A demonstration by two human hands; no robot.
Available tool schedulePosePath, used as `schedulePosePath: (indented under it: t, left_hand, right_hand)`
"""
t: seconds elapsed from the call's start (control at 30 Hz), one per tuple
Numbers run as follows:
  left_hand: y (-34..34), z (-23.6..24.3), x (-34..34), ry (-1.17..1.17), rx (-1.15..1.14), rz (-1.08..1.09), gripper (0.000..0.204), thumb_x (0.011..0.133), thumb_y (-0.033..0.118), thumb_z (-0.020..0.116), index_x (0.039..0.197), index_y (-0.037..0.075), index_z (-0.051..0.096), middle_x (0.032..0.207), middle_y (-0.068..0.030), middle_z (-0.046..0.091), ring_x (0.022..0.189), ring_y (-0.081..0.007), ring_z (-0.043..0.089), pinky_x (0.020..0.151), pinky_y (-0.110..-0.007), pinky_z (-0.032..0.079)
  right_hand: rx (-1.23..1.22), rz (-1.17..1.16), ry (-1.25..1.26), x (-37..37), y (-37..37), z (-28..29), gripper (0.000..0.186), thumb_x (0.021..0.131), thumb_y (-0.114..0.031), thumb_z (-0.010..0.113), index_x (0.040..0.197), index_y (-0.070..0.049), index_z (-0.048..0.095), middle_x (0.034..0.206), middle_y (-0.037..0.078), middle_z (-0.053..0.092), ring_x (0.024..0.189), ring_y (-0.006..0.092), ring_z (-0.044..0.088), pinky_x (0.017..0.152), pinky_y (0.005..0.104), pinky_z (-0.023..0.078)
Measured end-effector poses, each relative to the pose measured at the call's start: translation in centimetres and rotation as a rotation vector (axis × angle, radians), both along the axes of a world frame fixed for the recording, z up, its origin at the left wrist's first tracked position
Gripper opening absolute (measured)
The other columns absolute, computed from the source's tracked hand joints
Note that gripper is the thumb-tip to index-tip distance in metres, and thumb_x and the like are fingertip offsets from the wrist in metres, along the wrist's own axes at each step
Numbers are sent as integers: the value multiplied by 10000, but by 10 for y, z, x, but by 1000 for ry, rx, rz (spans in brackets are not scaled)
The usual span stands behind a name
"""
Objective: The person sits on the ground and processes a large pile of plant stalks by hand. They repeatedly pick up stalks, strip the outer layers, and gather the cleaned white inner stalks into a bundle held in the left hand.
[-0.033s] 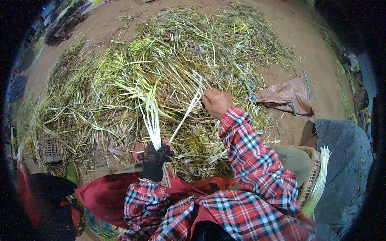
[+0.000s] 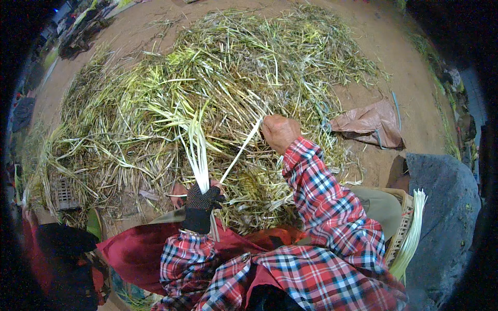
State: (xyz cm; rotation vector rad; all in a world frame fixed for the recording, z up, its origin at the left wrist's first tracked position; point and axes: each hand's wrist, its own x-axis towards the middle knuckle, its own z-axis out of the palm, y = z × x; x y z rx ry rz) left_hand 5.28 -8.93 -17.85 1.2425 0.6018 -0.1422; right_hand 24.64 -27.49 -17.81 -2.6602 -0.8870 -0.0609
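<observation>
My left hand [image 2: 201, 208], in a dark knit glove with bare fingertips, is closed around a bunch of slender white-and-green stalks [image 2: 196, 155]. Their yellow-green tips point up and away from me, and a few ends hang below the fist. One separate pale stalk [image 2: 240, 153] slants from the left fingers up to my right hand [image 2: 280, 132]. My bare right hand is closed at that stalk's far end; its fingertips are partly hidden behind the hand. Beneath both hands spreads a wide heap of loose green and straw-coloured leaves [image 2: 124, 114].
By my right knee, a trimmed bundle of pale stalks [image 2: 410, 246] lies against a tan woven basket [image 2: 398, 228]. A dark grey-blue covered block [image 2: 443, 202] stands beyond it. A crumpled brown sack [image 2: 369, 124] lies right of the heap, and a grey plastic crate [image 2: 65, 194] sits at left.
The pale strand that stuck up above my right fingers no longer shows there. The stalk between my hands looks thinner and straighter. Both hands are nearly still.
</observation>
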Motion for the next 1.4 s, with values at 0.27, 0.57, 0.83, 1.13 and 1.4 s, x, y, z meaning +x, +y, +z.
schedulePosePath:
  t: [0.27,0.57,0.83,1.13,1.4]
  left_hand:
    - [3,6,0,70,27,-21,147,729,149,601,798,29,550,607,-43,549,472,-131,513,405,-222,402]
    - [12,23,2,-94,-379,400,197,803,207,539,891,34,503,715,-76,588,593,-144,560,498,-203,447]
    - [39,24,-2,-172,-420,538,186,802,169,547,922,46,475,767,-64,534,700,-149,528,523,-199,421]
    - [66,20,-9,-352,-721,786,141,805,78,509,924,6,489,804,-101,541,732,-166,546,580,-237,487]
    - [72,33,-18,-279,-340,866,151,853,173,454,888,35,502,689,-47,517,528,-101,495,475,-175,478]
  right_hand:
    - [-299,-379,162,30,-19,-5,220,751,-181,436,836,-35,579,758,164,594,699,299,589,626,380,477]
    - [558,342,1272,-77,49,-12,438,832,-322,453,1183,-66,395,983,96,516,876,157,508,734,282,426]
    - [413,334,1372,-121,32,18,192,855,-231,472,908,-62,547,718,-21,502,642,46,452,561,191,378]
    - [427,485,867,-106,-17,41,180,839,-185,471,844,-35,570,663,52,518,594,139,486,546,268,402]
    - [-19,-300,462,14,-150,-23,220,808,-160,485,994,-60,547,839,128,597,771,283,570,719,339,453]
